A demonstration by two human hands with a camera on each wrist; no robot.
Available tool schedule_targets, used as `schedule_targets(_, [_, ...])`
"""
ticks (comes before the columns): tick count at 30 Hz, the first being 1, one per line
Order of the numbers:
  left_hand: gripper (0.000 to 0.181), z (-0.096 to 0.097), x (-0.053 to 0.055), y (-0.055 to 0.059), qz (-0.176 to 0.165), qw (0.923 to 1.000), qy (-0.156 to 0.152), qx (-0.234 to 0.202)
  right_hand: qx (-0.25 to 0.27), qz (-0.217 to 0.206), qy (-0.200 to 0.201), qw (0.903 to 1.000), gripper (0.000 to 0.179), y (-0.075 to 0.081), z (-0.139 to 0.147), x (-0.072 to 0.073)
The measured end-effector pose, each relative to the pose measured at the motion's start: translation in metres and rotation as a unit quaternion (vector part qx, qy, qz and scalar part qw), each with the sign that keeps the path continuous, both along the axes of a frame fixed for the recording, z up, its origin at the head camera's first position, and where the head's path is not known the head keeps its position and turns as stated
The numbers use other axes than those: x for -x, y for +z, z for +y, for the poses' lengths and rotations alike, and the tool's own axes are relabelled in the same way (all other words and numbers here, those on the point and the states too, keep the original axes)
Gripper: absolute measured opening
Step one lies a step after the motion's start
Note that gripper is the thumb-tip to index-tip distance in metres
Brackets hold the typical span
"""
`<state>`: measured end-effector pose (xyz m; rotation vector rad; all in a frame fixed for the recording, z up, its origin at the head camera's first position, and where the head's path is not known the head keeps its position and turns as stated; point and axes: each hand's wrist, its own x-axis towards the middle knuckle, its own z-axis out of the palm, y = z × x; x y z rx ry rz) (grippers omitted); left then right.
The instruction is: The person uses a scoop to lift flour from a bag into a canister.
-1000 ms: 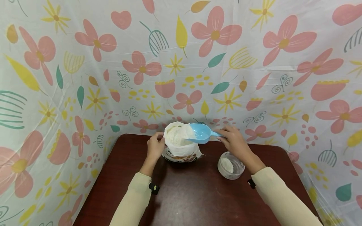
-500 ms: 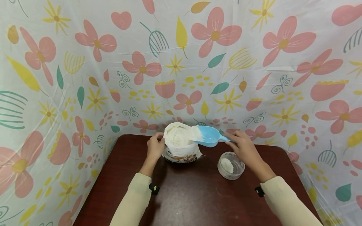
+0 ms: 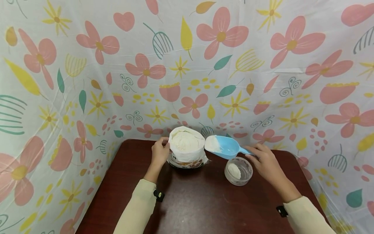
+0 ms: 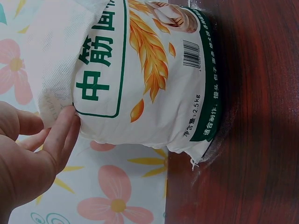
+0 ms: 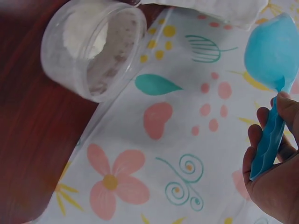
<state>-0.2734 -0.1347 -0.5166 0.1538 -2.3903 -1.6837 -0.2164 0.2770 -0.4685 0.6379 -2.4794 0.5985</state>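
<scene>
A white flour bag stands at the table's back, its top rolled down and flour showing inside. My left hand pinches the bag's rolled rim at its left side; the left wrist view shows thumb and fingers on the folded edge of the bag. My right hand grips the handle of a blue scoop, seen from beneath in the right wrist view as a blue scoop. White flour lies in the scoop's front part. The scoop's tip is by the bag's right rim, its back end above the bowl.
A clear round bowl with some flour in it stands right of the bag, below the scoop. The dark red table ends at the back against a flowered cloth, which also hangs along the sides.
My right hand has drawn the scoop to the right, out of the bag's mouth and toward the bowl, with flour in it. The left hand stays at the bag's rim.
</scene>
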Motion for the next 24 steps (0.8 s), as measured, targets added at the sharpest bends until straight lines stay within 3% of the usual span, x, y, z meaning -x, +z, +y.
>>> schedule_targets(7, [0.026,-0.001,0.0,0.0,0.002,1.0,0.002,0.003,0.007,0.012,-0.014,0.9998,0.035,-0.003,0.017,-0.013])
schedule_targets(15, [0.026,-0.001,0.0,-0.001,-0.002,0.9999,0.005,0.011,0.005,-0.002,-0.038,0.9992,0.038,-0.01,0.04,-0.027])
schedule_targets(24, [0.027,0.0,-0.001,-0.001,-0.003,0.9999,0.003,0.013,-0.006,-0.004,-0.042,0.9991,0.039,-0.021,0.064,-0.03])
